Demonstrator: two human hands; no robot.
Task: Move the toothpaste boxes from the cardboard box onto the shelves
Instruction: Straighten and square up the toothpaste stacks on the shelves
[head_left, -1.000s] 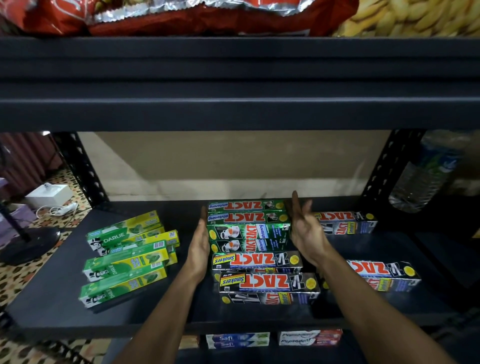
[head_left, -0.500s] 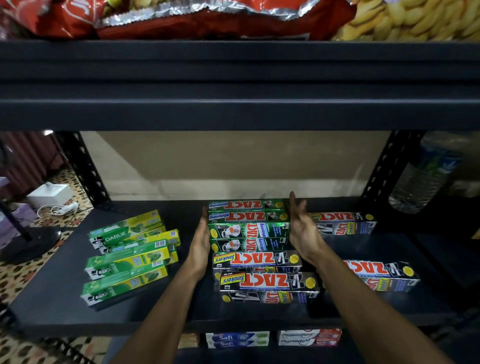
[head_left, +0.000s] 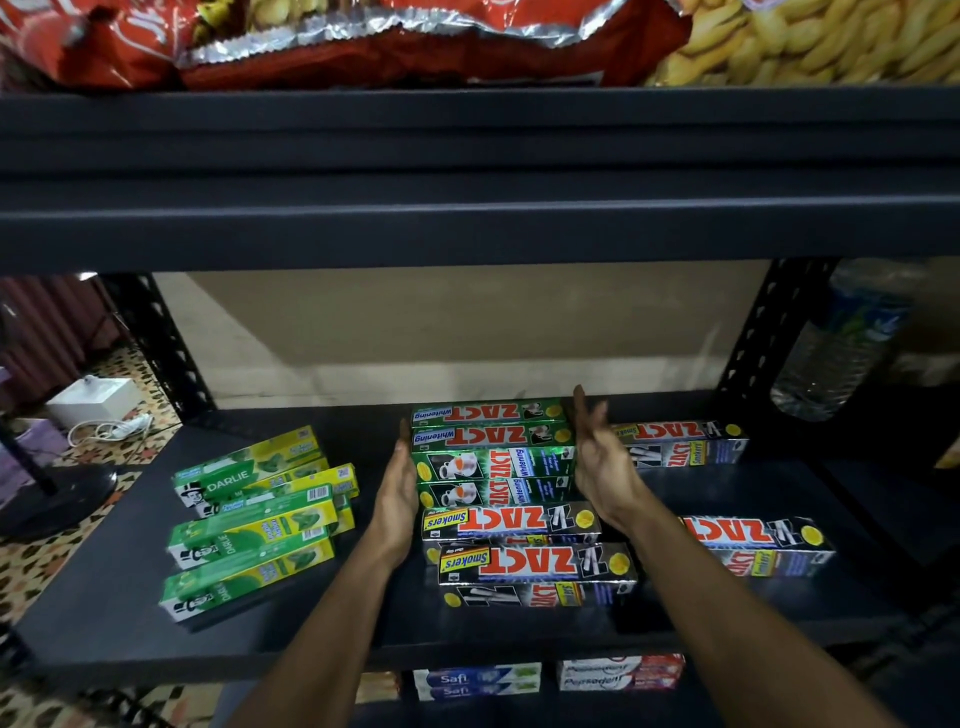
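Both flat hands, left hand and right hand, fingers pressed together, flanking green Zact boxes mid-shelf, bare board either side.

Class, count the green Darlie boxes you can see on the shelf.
At least 5, all stacked at the shelf's left: one rear top, one behind it, one middle, one front, one edge peeking right. More may be hidden underneath.

**Non-task items in view**

Upper shelf: red snack bags at left, a bag of yellow crisps at right. Water bottle beyond the right upright. On the patterned floor, left: white box, white cable, dark round stand base.
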